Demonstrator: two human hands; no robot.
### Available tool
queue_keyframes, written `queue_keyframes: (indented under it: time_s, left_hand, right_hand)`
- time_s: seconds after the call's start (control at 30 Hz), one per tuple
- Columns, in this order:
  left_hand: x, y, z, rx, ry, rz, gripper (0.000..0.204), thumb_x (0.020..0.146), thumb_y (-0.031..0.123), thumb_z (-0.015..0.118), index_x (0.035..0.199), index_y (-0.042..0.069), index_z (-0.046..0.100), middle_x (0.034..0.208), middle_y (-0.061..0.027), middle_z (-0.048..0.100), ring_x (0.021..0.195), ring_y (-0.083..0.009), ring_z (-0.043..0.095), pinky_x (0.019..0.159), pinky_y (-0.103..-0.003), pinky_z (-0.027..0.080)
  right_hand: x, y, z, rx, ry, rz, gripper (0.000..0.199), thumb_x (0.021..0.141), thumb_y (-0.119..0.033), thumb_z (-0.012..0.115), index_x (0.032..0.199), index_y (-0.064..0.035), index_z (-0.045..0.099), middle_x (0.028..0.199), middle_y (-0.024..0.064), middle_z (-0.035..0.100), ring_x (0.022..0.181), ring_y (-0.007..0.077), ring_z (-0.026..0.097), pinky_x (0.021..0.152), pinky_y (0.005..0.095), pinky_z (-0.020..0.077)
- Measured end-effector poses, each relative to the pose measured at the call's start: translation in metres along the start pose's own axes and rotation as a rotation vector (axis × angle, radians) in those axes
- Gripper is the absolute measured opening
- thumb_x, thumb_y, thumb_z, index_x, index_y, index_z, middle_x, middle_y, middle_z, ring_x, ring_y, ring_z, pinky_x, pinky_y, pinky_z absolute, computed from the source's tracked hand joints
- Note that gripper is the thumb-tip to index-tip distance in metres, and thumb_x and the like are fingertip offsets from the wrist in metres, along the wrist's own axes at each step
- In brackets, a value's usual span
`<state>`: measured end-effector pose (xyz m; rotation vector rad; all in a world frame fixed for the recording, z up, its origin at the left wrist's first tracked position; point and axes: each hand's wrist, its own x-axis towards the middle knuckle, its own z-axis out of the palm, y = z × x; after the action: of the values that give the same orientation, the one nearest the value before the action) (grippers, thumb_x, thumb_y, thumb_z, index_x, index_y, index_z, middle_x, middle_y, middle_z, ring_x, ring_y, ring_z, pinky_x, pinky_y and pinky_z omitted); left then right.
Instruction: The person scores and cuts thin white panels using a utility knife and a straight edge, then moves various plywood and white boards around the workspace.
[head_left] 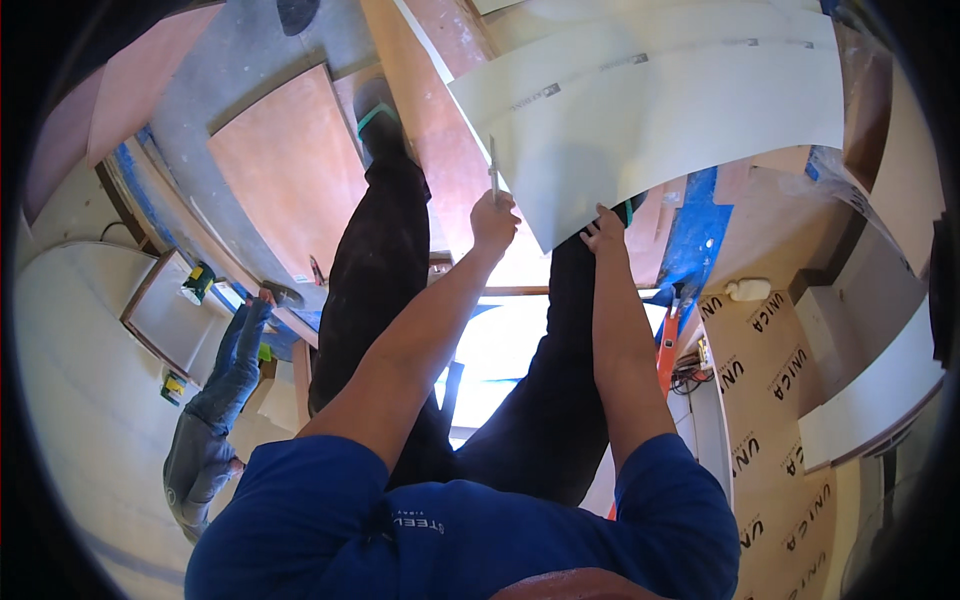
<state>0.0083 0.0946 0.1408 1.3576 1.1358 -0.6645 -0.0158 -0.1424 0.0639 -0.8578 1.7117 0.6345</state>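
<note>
A large pale laminate sheet (680,110) lies across a reddish plywood board (440,120) in front of me. My left hand (494,222) is shut on a thin, pale blade-like tool (493,168), held upright against the sheet's left edge. My right hand (604,232) rests with fingers spread on the sheet's near corner and holds nothing. Both arms reach out over my legs in black trousers (380,270); my left foot (378,115) stands on the board.
Another person (215,400) in jeans and a grey top bends over at the left, beside a white panel (165,310). More plywood (290,170) lies on the grey floor. Brown cardboard (770,400), an orange tool (666,350) and a white bottle (750,290) are at the right.
</note>
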Motion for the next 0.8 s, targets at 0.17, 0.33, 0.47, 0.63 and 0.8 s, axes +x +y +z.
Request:
queue_keyframes:
  time_s: [0.17,0.33,0.47,0.63,0.8]
  left_hand:
    - [0.039,-0.057,-0.072,-0.581,-0.172,-0.051,0.019,0.101,0.025,0.052,0.109,0.01,0.06,0.091,-0.0083,0.066,0.062,-0.0211,0.065,0.049,-0.028,0.051]
    - [0.043,-0.013,-0.06,-0.162,0.081,-0.048,0.031,0.097,0.012,0.055,0.128,0.008,0.055,0.101,-0.0058,0.064,0.074,-0.0189,0.065,0.055,-0.027,0.05]
    - [0.062,0.005,-0.05,-0.229,0.049,-0.138,0.045,0.1,0.022,0.053,0.144,0.014,0.044,0.119,-0.0065,0.059,0.104,-0.0226,0.06,0.08,-0.042,0.05]
    - [0.056,0.046,-0.02,-0.186,0.023,-0.216,0.035,0.103,0.034,0.05,0.133,0.014,0.05,0.113,-0.0042,0.059,0.1,-0.021,0.058,0.079,-0.041,0.046]
    - [0.054,0.048,-0.006,-0.07,0.061,-0.064,0.016,0.101,0.023,0.053,0.107,0.008,0.055,0.085,-0.0033,0.058,0.067,-0.0161,0.058,0.057,-0.031,0.048]
  right_hand:
    - [0.003,0.036,0.014,0.005,-0.04,-0.071,0.048,0.095,-0.031,0.061,0.139,-0.0128,0.048,0.135,0.0112,0.054,0.126,0.0328,0.05,0.104,0.0644,0.0314]
    - [-0.045,0.068,0.006,0.074,0.032,-0.114,0.048,0.095,-0.03,0.061,0.138,-0.012,0.048,0.133,0.0116,0.055,0.124,0.0329,0.051,0.102,0.0635,0.0338]
    - [-0.081,0.073,-0.006,0.138,0.026,-0.072,0.047,0.095,-0.03,0.061,0.137,-0.0113,0.049,0.131,0.012,0.056,0.122,0.033,0.052,0.1,0.0628,0.0356]
    - [-0.094,0.077,-0.008,0.186,-0.01,-0.007,0.046,0.095,-0.03,0.061,0.136,-0.0104,0.05,0.129,0.0124,0.057,0.119,0.0331,0.054,0.097,0.0619,0.0379]
    - [-0.091,0.066,-0.007,0.2,-0.033,0.012,0.046,0.095,-0.029,0.062,0.135,-0.0095,0.05,0.127,0.0128,0.058,0.117,0.0331,0.055,0.095,0.061,0.0403]
